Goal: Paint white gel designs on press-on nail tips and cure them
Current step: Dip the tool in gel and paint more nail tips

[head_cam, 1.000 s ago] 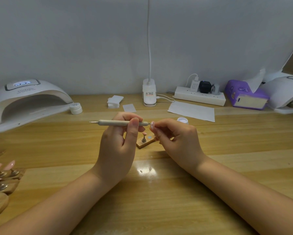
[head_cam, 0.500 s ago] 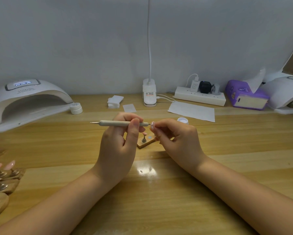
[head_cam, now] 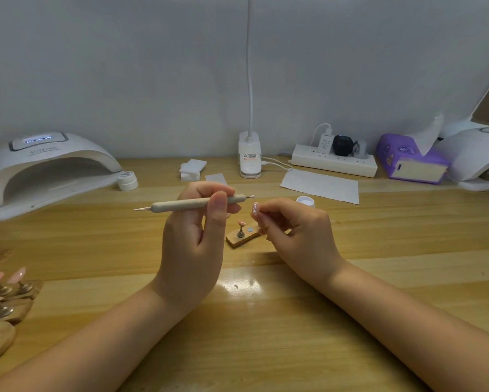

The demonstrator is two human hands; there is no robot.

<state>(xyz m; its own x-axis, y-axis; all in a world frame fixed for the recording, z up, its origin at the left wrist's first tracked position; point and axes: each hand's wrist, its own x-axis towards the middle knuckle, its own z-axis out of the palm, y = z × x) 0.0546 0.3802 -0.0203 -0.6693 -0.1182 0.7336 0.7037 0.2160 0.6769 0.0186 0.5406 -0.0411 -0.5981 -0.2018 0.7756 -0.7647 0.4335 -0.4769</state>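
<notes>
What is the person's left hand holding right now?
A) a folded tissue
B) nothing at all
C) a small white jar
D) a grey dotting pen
D: the left hand grips a grey dotting pen held level, its tip close to, but apart from, the pink nail tip pinched in the right hand.
</notes>
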